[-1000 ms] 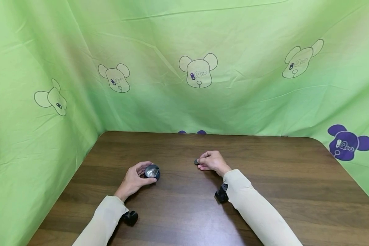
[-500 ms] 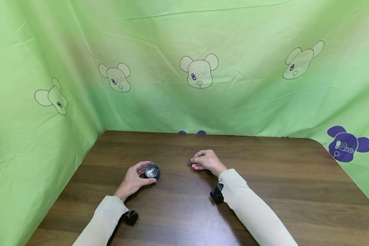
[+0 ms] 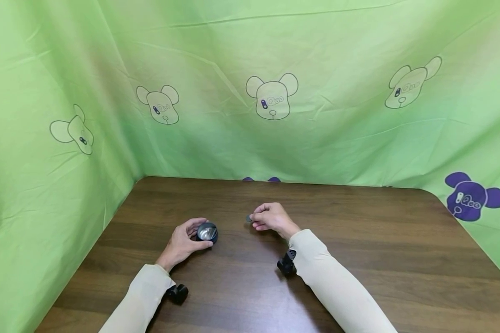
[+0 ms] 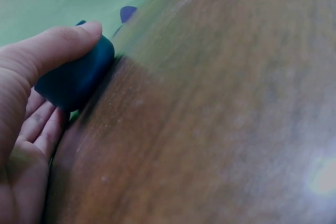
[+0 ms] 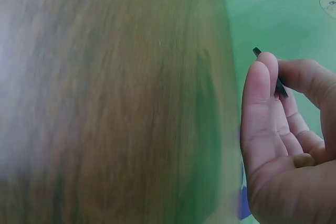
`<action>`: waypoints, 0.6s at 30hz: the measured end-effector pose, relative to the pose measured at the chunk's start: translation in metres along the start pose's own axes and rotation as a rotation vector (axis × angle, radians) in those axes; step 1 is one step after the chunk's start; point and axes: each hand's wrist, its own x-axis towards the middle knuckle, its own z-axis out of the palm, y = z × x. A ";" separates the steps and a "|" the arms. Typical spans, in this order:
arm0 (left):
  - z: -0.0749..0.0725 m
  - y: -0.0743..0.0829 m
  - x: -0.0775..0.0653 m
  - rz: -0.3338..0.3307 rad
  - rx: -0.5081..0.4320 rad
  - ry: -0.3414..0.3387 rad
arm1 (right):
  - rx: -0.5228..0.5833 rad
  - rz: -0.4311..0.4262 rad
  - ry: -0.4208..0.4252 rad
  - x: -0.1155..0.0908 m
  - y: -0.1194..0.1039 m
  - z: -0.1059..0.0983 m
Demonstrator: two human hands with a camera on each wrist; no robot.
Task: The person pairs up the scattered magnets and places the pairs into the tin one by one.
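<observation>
At the middle left of the table, a small round dark-blue container (image 3: pixel 207 233) with a shiny metallic inside stands upright. My left hand (image 3: pixel 184 243) grips it, thumb on the near side and fingers on the far side. From the left wrist view, its blue side wall (image 4: pixel 79 74) shows under the thumb. My right hand (image 3: pixel 271 217) is to the right of the container, apart from it, pinching a small thin dark disc (image 3: pixel 248 218) by its edge. Seen edge-on in the right wrist view, the disc (image 5: pixel 282 88) is partly hidden by the fingertips.
A brown wood-grain table (image 3: pixel 358 240) lies beneath both hands. Green cloth (image 3: pixel 216 134) printed with bear-like heads hangs behind the table and along its left side. Both wrists carry small black cameras.
My right hand has moved left with the disc, closer to the container. The left hand and the container have stayed in place.
</observation>
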 end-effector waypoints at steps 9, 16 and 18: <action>0.000 0.000 0.000 0.003 -0.002 0.001 | 0.005 -0.015 -0.016 -0.002 -0.003 0.014; 0.000 -0.001 0.001 0.007 0.010 0.002 | -0.027 -0.019 -0.019 -0.004 -0.005 0.025; 0.001 -0.002 0.001 0.010 0.016 0.002 | -0.022 -0.022 -0.025 -0.005 -0.005 0.027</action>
